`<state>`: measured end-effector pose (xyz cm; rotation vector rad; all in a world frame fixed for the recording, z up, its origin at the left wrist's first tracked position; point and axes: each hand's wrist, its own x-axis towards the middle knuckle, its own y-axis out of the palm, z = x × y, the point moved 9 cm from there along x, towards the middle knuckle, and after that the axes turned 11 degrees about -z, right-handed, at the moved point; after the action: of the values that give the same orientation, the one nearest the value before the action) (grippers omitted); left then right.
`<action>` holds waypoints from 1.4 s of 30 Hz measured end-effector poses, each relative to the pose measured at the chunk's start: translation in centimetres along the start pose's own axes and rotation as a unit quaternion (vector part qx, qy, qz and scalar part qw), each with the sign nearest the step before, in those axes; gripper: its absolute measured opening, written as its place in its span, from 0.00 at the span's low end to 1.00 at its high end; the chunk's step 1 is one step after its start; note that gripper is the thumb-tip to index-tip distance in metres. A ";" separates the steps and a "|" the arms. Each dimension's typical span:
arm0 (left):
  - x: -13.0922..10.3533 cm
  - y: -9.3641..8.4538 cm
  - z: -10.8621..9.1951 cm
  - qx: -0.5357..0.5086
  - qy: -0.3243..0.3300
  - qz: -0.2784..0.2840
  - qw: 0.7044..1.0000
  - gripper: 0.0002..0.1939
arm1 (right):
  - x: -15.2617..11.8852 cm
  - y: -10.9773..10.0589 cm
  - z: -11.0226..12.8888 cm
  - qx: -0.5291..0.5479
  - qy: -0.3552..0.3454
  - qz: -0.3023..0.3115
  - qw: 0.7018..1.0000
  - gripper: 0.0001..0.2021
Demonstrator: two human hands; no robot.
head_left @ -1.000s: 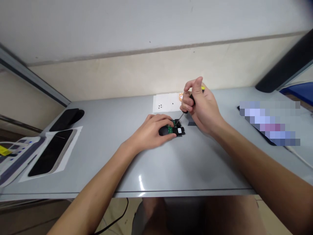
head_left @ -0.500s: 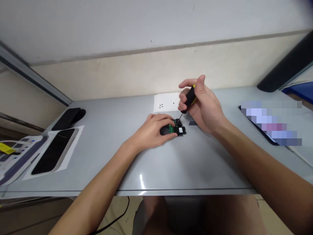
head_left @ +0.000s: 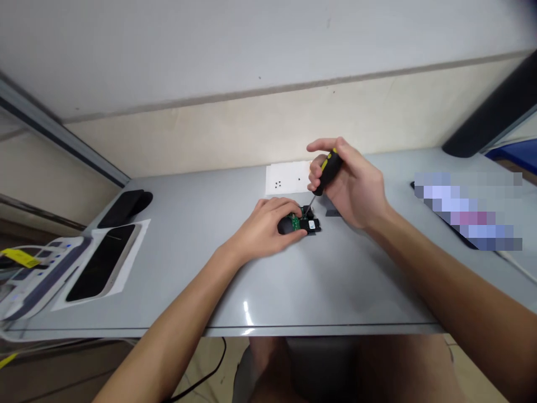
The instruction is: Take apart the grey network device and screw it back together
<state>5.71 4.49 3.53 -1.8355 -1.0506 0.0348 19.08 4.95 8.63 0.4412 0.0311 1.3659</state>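
A small black device with a green circuit board (head_left: 296, 223) and a white label lies on the grey desk. My left hand (head_left: 268, 226) grips it from the left, thumb at the near edge and fingers over the far side. My right hand (head_left: 354, 182) is wrapped round the handle of a black and yellow screwdriver (head_left: 329, 172), its shaft slanting down to the device. Exactly where the tip touches is too small to tell. Beyond the device, a white paper (head_left: 287, 178) carries several tiny dark screws. A small dark piece (head_left: 333, 213) lies beside my right hand.
On the left are a phone (head_left: 103, 262) on white paper, a black object (head_left: 128, 207) and a white power strip (head_left: 46, 277). A device with a blurred screen (head_left: 465, 215) lies at the right, with a white cable. A wall stands behind the grey desk (head_left: 176, 252).
The screwdriver handle has turned in my right hand, showing more yellow, and the right thumb has moved lower. The whole view has shifted slightly. My left hand keeps its hold.
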 end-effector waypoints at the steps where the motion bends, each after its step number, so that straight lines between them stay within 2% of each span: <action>1: 0.0 0.0 0.0 0.002 0.004 -0.001 1.000 0.10 | -0.1 0.1 0.0 -0.006 -0.004 0.007 1.000 0.27; 4: 0.0 0.1 0.1 0.007 0.010 -0.001 1.000 0.10 | -0.2 0.1 0.0 -0.022 -0.018 -0.001 1.000 0.26; 9: -0.1 0.2 0.1 0.010 0.017 -0.001 1.000 0.11 | 0.0 -0.4 -0.2 -0.028 -0.016 -0.054 0.998 0.33; 11: -0.1 0.1 0.1 0.011 0.018 0.000 1.000 0.12 | 0.2 -0.6 -0.3 -0.027 -0.007 -0.061 0.998 0.32; 18: 0.0 0.1 0.1 0.012 0.016 0.003 1.000 0.11 | 0.5 -0.5 -0.3 -0.001 0.019 0.002 1.000 0.23; 25: 0.0 0.0 0.0 0.013 0.016 0.005 1.000 0.12 | 0.3 -0.7 -0.7 -0.017 0.014 -0.029 0.999 0.31; 33: 0.0 0.0 0.0 0.020 0.023 0.008 0.999 0.13 | 0.3 -0.2 -0.4 0.024 0.039 0.023 0.999 0.23; 39: 0.0 0.1 0.1 0.020 0.020 0.010 1.000 0.13 | 0.5 -0.7 -0.7 0.001 0.045 -0.027 0.999 0.29; 42: 0.1 0.1 0.2 0.016 0.017 0.007 1.000 0.13 | 0.7 -1.0 -0.9 0.010 0.043 -0.037 0.998 0.28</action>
<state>5.73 4.67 3.38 -1.8093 -1.0078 0.0293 19.93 5.71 7.67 0.3937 0.1318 1.3113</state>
